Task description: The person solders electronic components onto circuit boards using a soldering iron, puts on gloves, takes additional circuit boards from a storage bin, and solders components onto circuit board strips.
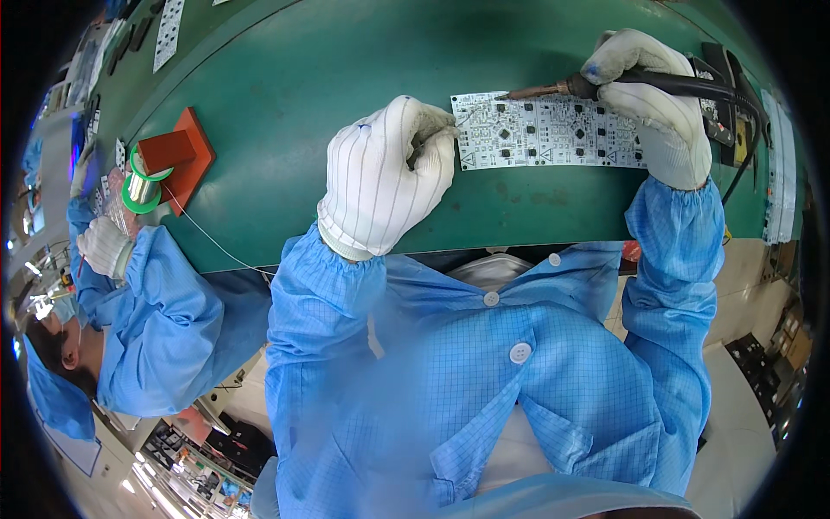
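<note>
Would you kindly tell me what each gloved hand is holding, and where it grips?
The right hand grips a soldering iron by its black handle. The left hand pinches thin solder wire near its end, at the white circuit board.

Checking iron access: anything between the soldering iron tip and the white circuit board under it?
Nothing visible. The soldering iron in the right hand points its tip at the circuit board's top left; the left hand sits at the board's left end, beside the tip.
</note>
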A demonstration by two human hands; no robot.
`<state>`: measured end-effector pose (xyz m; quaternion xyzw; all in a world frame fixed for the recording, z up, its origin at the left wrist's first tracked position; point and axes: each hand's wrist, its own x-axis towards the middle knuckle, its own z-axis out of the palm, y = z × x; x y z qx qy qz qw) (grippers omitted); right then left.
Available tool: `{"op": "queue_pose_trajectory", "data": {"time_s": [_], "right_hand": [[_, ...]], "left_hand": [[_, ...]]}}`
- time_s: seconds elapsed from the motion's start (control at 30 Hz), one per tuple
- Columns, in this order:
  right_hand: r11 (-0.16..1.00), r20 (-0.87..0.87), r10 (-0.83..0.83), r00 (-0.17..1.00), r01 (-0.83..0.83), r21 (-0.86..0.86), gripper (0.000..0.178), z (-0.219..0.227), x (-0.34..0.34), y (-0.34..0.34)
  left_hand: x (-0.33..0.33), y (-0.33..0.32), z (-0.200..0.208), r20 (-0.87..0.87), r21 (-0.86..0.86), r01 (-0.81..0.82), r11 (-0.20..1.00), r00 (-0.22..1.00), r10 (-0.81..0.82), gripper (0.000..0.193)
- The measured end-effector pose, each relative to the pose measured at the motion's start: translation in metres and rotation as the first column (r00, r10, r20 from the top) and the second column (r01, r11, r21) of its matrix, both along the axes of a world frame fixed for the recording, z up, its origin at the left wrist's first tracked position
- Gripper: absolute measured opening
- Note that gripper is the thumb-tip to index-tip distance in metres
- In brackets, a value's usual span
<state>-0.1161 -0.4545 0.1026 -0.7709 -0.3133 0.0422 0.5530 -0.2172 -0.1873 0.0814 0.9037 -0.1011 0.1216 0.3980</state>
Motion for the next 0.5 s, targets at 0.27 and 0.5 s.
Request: {"op": "queue_pose_trajectory", "data": {"time_s": [0.27,0.5], "right_hand": [[1.000,-0.040,-0.008,0.999,0.009,0.022,0.011,-0.004,0.002,0.011],[0.931,0.204,-0.290,0.935,0.325,-0.168,0.013,0.019,-0.027,0.022]], "left_hand": [[0.001,0.011,-0.003,-0.030,0.018,0.008,1.000,1.000,-0.007,0.007],[0.004,0.021,-0.007,-0.087,-0.188,-0.154,0.970,0.986,0.139,0.005]]}}
